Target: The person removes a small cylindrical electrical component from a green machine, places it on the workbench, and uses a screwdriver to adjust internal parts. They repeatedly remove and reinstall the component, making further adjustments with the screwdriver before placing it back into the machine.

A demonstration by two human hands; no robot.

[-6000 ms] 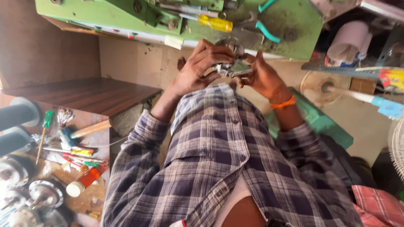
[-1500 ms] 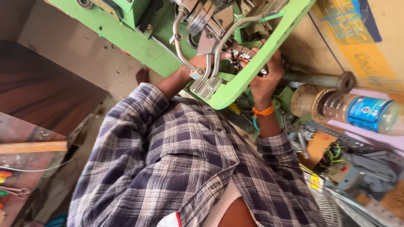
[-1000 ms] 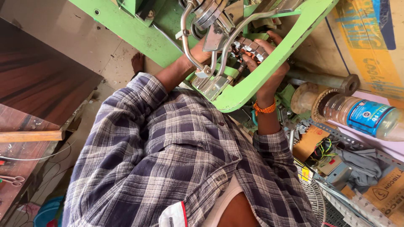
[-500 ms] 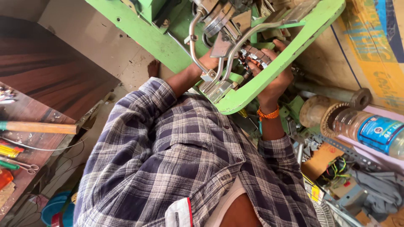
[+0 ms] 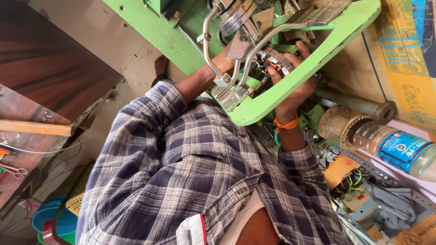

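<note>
Green machine frame (image 5: 290,86), blue-and-grey plaid shirt (image 5: 190,177), orange wristband (image 5: 285,124), blue-labelled clear bottle (image 5: 399,149).

Plaid shirt (image 5: 181,172), checks in navy, grey and white, long sleeves rolled to just below the elbows on both arms. Chest pocket (image 5: 190,230) with white flap and thin red edge. White undershirt (image 5: 243,218) shows at the open collar. Orange beaded band (image 5: 285,123) on the right wrist. Both hands bare, no gloves; forearms bare past the rolled cuffs.
</note>
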